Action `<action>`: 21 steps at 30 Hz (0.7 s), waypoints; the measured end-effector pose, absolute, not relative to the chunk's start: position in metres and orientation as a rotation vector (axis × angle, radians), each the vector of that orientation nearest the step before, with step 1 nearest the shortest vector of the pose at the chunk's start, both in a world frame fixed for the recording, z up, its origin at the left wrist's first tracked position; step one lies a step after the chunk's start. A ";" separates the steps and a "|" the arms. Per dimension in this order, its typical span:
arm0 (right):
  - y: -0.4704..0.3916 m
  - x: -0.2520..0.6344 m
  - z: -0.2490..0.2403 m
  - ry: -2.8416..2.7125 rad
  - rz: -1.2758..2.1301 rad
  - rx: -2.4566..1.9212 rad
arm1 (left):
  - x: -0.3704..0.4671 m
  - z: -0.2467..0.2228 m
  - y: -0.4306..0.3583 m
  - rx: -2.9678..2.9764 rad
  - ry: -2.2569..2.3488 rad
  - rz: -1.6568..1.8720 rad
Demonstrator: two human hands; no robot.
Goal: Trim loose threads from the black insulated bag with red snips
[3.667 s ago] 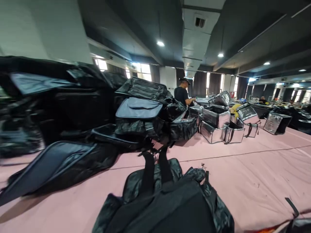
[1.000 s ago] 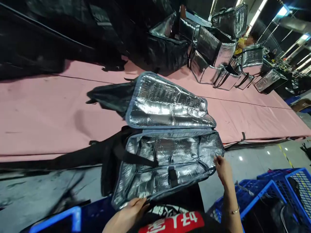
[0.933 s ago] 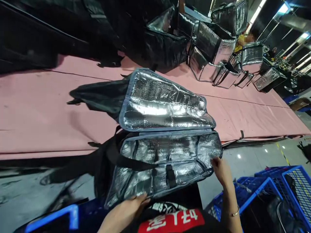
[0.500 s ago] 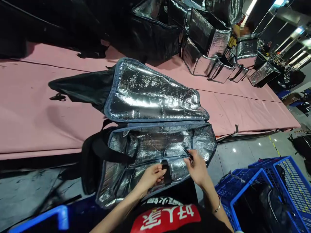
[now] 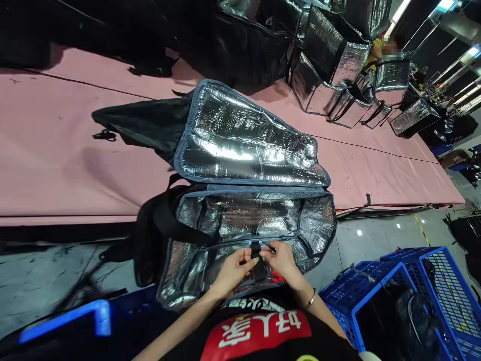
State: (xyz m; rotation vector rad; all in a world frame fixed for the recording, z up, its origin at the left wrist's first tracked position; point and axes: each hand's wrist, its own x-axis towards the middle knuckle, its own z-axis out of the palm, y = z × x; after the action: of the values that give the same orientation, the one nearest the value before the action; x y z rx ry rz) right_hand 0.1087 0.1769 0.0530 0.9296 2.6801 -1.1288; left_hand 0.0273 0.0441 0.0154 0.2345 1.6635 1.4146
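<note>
A cooler bag [image 5: 259, 215] with silver foil lining and blue-grey edging lies open, its lid folded back onto the pink table. A short black strap [image 5: 258, 268] stands at the near wall of the bag. My left hand [image 5: 236, 265] pinches this strap's edge between thumb and fingertips. My right hand [image 5: 280, 258] is closed around a small dark tool [image 5: 269, 247] with a thin pointed tip; its exact kind is too small to tell. The right fingertips are at the strap's other edge, and I cannot tell whether they grip it. A wide black strap [image 5: 180, 228] loops over the bag's left end.
The pink table [image 5: 56, 165] runs across the view. Several foil-lined bags [image 5: 319, 95] stand at the back right, near a person in yellow. Blue crates [image 5: 379, 286] with dark bags are at lower right. A blue rim [image 5: 101, 321] shows at lower left.
My right hand, with the dark tool, has moved left and down to the short black strap. My left hand stays at the strap. The view has shifted slightly.
</note>
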 end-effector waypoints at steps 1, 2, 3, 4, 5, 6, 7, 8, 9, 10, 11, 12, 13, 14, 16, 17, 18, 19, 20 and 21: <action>0.174 0.110 0.052 2.692 -1.113 0.944 | 0.028 0.014 0.044 0.257 1.683 1.407; 0.172 0.110 0.052 2.706 -1.101 0.955 | 0.029 0.012 0.043 0.277 1.707 1.399; 0.170 0.111 0.051 2.717 -1.099 0.962 | 0.029 0.011 0.043 0.294 1.735 1.390; 0.167 0.111 0.049 2.725 -1.107 0.965 | 0.029 0.010 0.042 0.309 1.767 1.380; 0.166 0.111 0.047 2.728 -1.128 0.964 | 0.029 0.009 0.042 0.321 1.798 1.371; 0.165 0.111 0.045 2.724 -1.162 0.964 | 0.029 0.009 0.041 0.332 1.826 1.361; 0.165 0.112 0.043 2.710 -1.208 0.964 | 0.029 0.009 0.041 0.344 1.846 1.353; 0.166 0.112 0.041 2.688 -1.265 0.964 | 0.029 0.009 0.041 0.357 1.858 1.346; 0.169 0.113 0.039 2.658 -1.330 0.961 | 0.029 0.009 0.041 0.368 1.862 1.341; 0.171 0.114 0.038 2.624 -1.398 0.956 | 0.029 0.010 0.041 0.375 1.863 1.339; 0.175 0.115 0.037 2.590 -1.464 0.951 | 0.029 0.010 0.041 0.375 1.861 1.339; 0.178 0.116 0.037 2.562 -1.522 0.950 | 0.029 0.010 0.041 0.368 1.855 1.342; 0.181 0.117 0.036 2.544 -1.569 0.956 | 0.029 0.010 0.042 0.356 1.847 1.345; 0.183 0.118 0.036 2.536 -1.600 0.970 | 0.029 0.010 0.042 0.341 1.831 1.350; 0.185 0.119 0.035 2.545 -1.610 1.011 | 0.029 0.010 0.044 0.312 1.782 1.364; 0.184 0.118 0.035 2.561 -1.591 1.031 | 0.029 0.011 0.045 0.299 1.754 1.373; 0.183 0.118 0.035 2.581 -1.561 1.041 | 0.028 0.011 0.045 0.285 1.730 1.381; 0.181 0.118 0.035 2.604 -1.521 1.041 | 0.027 0.012 0.046 0.270 1.709 1.390; 0.178 0.118 0.036 2.630 -1.473 1.032 | 0.027 0.013 0.046 0.256 1.691 1.399; 0.176 0.118 0.037 2.656 -1.418 1.019 | 0.026 0.014 0.046 0.241 1.676 1.407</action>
State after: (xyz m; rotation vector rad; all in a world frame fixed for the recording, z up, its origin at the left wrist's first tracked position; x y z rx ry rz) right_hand 0.1180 0.1758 0.0373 1.0187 2.6558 -1.4180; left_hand 0.0257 0.0459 0.0143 0.2412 1.6760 1.4067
